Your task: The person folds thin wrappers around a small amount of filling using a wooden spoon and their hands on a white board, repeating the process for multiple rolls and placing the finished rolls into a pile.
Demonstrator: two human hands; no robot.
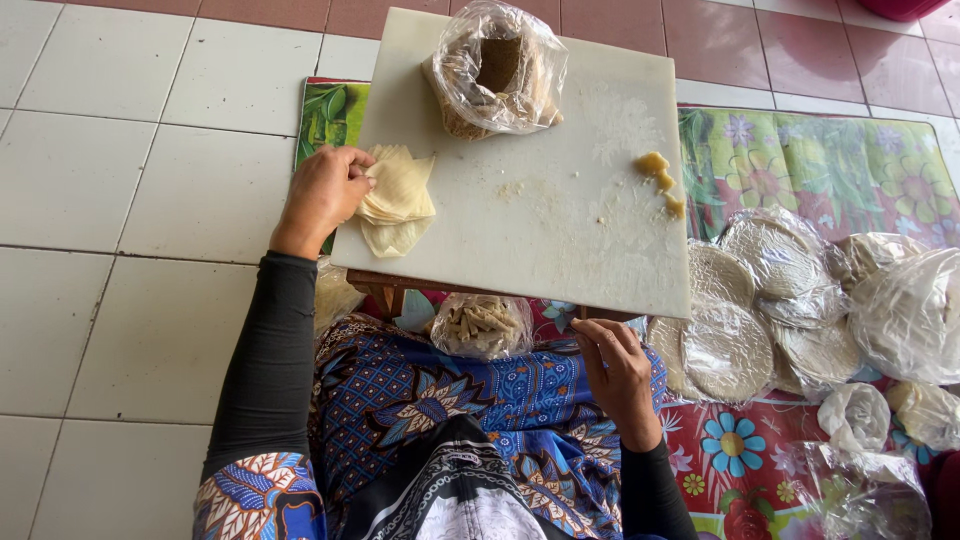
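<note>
Tiled floor, pale squares with a reddish band at the far edge; flowered mat (800, 150) spread over it, green and red. Low white bench (540, 215) stands over the mat and the person's lap.

Item 1. Stack of thin pale wrappers (398, 198), cut to wedge shapes, at the left edge of the bench. Left hand (322, 195) rests on the stack, fingers curled over its left side, grip partly closed on the top sheets.

Item 2. Right hand (618, 372) at the near edge of the bench, fingers bent against or just under the rim; whether it holds anything cannot be told.

Item 3. Clear plastic bag (497, 70), open-mouthed and crumpled, at the far centre of the bench, holding brownish pieces.

Item 4. Small clear bag (482, 325) of pale stick-shaped rolls, below the near edge, on the lap.

Item 5. Round flat discs wrapped in clear film (760, 300), overlapping on the mat to the right; further knotted clear bags (900, 310) right of them. No labels or signs visible on any package.

Item 6. Yellow filling lumps (660, 180) at the right of the bench.

Risks, as judged: the stack overhangs the left edge, so a careless pull could slide sheets onto the floor; thin sheets may tear or cling together when lifted; pressure from the right hand at the rim could tip the bench and roll the open bag.
</note>
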